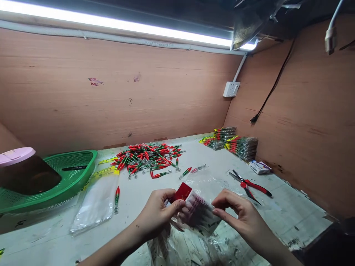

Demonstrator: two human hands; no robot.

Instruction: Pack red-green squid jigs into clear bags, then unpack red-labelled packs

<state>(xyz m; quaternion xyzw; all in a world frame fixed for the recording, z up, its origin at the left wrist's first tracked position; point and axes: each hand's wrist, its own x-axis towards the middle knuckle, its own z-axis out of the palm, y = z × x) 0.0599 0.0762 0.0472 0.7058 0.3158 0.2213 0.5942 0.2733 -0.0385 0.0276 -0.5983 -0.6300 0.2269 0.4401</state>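
Note:
My left hand point(163, 211) is closed on a small clear packet point(200, 211) with pink print, its thumb across the packet near a dark red card point(184, 191). My right hand point(239, 211) pinches the packet's right edge between thumb and fingertips. Whether the red card lies inside the packet or on it, I cannot tell. Crumpled clear plastic point(177, 245) hangs beneath my hands. Beyond them lies a heap of red and green squid jigs point(146, 157), with one loose squid jig point(117, 199) to the left and another point(185, 173) just ahead.
At left, a green basket point(90, 166) holds a dark container with a pink lid point(17, 156). Beside it lie flat clear bags point(97, 201) with yellow tops. Bagged jigs point(242, 147) are stacked at the back right, near a small box point(259, 167) and red-handled pliers point(249, 186).

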